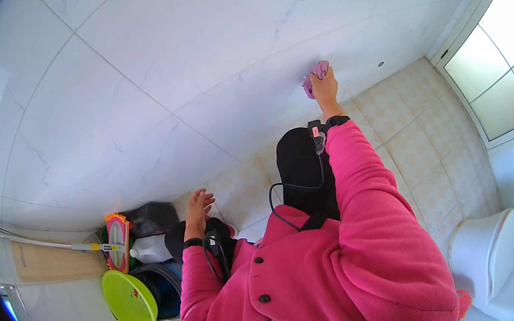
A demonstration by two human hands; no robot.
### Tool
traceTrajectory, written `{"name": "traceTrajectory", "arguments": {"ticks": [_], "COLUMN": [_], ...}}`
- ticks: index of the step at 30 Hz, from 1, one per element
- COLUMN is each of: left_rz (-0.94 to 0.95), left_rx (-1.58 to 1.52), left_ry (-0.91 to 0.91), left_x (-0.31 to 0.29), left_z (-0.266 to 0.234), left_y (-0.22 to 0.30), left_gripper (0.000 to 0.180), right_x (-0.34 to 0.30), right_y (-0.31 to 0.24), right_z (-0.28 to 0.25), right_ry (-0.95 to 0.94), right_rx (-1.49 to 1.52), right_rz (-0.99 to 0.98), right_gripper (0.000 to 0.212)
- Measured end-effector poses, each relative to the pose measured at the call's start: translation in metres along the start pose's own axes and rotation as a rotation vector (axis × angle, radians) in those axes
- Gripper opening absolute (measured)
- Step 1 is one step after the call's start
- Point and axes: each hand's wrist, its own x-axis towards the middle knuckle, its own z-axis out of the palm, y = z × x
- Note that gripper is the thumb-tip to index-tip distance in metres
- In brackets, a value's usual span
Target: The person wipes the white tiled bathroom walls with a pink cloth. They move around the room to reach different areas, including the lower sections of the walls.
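Note:
A crumpled pink-purple cloth (314, 80) is gripped in my right hand (326, 87), pressed against the white marble-patterned wall tiles (221, 44) low down, at the far end of my outstretched arm. My left hand (199, 208) hangs near the wall at the lower middle, its fingers loosely apart and slightly curled, with nothing visible in it. Both wrists wear black straps with small devices and cables. Beneath my arms, my black-trousered knees (308, 168) are bent.
Lower left, a flat mop (117, 243), a white jug (152, 249), a dark bag (153, 219), a lime-green basin (128, 302) and a dark bucket (163, 288) crowd together. A white toilet (497, 263) stands right. A frosted-glass door (506, 71) is at the upper right, past beige floor tiles (421, 141).

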Motion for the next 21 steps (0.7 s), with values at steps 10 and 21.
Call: {"name": "traceTrajectory", "arguments": {"ticks": [10, 21], "left_rz": [0.006, 0.015], "left_rx": [0.028, 0.047], "left_ry": [0.011, 0.007], "left_x": [0.004, 0.002], "left_z": [-0.004, 0.000], "left_y": [-0.005, -0.002], "left_gripper": [0.035, 0.032], "right_x": [0.011, 0.012], "right_y": [0.034, -0.064], "right_z": [-0.080, -0.013], "right_ry": [-0.204, 0.110], "right_rx": [-0.081, 0.032], "right_rz": [0.007, -0.230], "right_gripper": [0.048, 0.025]}}
